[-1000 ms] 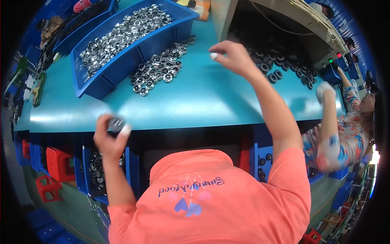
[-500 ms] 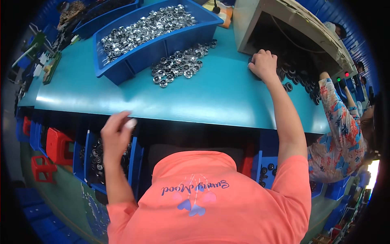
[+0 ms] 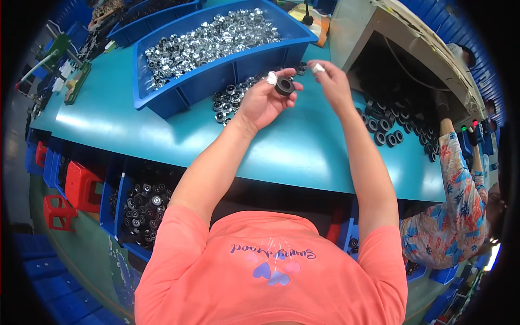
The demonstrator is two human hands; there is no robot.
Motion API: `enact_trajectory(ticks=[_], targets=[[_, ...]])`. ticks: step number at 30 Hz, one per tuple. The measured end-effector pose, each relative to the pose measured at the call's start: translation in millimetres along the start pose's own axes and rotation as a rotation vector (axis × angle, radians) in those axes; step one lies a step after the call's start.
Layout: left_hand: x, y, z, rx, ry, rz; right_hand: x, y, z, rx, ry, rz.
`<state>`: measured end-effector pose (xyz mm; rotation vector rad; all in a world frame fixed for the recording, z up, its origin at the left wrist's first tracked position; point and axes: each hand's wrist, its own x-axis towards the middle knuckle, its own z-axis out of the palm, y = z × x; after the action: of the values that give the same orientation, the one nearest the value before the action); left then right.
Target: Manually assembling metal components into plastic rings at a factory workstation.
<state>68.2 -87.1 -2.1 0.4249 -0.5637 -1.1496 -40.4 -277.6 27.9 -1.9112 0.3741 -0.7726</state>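
Observation:
My left hand [image 3: 264, 103] is raised over the table, palm up, closed on a black rubber ring [image 3: 285, 86] held between thumb and fingers. Its thumb has a white wrap. Just to the right, my right hand [image 3: 333, 86] hovers with half-bent fingers; nothing shows in them, and a white wrap covers one digit. Behind and below my left hand lies a heap of shiny clear-and-black small wheels [image 3: 230, 97], partly hidden by it. More black rings [image 3: 384, 125] are spread to the right of my right forearm.
A large blue bin [image 3: 211, 76] full of shiny wheels stands at the back of the teal table [image 3: 124, 127]. A box-like machine with a dark opening [image 3: 401, 59] is at the right. A co-worker's patterned sleeve [image 3: 455, 162] reaches in there. Blue bins [image 3: 120, 216] sit below the table edge.
My right hand has come left from the black rings toward the middle. My left hand has risen from below the table's front edge and now holds a black rubber ring. The view has shifted slightly.

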Motion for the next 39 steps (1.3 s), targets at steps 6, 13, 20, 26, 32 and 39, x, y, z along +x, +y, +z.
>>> enact_trajectory(ticks=[6, 13, 20, 26, 32, 39], targets=[[5, 3, 1, -0.015, 0.029, -0.036, 45, 68, 13, -0.682, -0.004, 0.058], [7, 5, -4, -0.028, 0.000, -0.038, 32, 53, 26, -0.715, -0.103, -0.015], [6, 0, 1, -0.002, 0.001, -0.071, 6, 22, 30, -0.509, -0.189, 0.027], [-2, 2, 2, 0.037, -0.036, -0.055, -7, 12, 31, -0.457, -0.185, 0.044], [-3, 2, 20, 0.467, 0.056, 0.116, -22, 7, 26, -0.329, -0.193, 0.131], [-7, -8, 29, 1.130, 0.289, 0.332, -30, 12, 14, 0.235, -0.127, 0.319]])
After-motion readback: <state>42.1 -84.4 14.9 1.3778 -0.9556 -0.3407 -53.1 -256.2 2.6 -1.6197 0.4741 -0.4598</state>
